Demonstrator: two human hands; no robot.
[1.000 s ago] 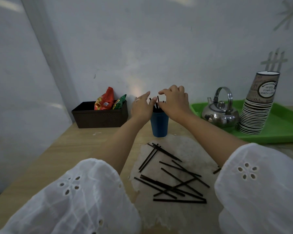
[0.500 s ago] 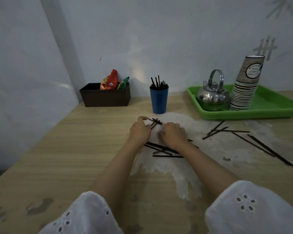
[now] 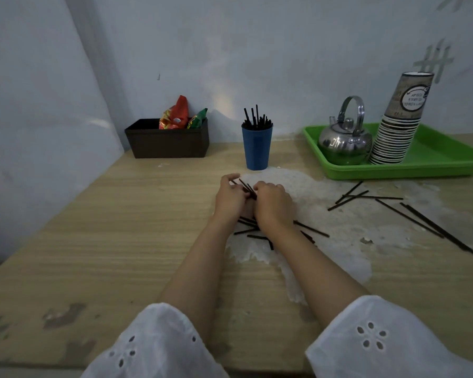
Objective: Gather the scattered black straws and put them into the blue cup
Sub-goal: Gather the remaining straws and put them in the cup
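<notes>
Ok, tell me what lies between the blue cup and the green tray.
In the head view, nothing stands between the blue cup and the green tray: only tabletop, partly pale and worn.

black straws, blue cup, green tray

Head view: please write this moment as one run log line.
left hand: gathering straws | right hand: on pile | blue cup: partly filled | loose straws: remain right

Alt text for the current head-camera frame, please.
Both hands, left hand and right hand, gather black straws on a wooden table; a blue cup behind already holds some, and more straws lie scattered right.
</notes>
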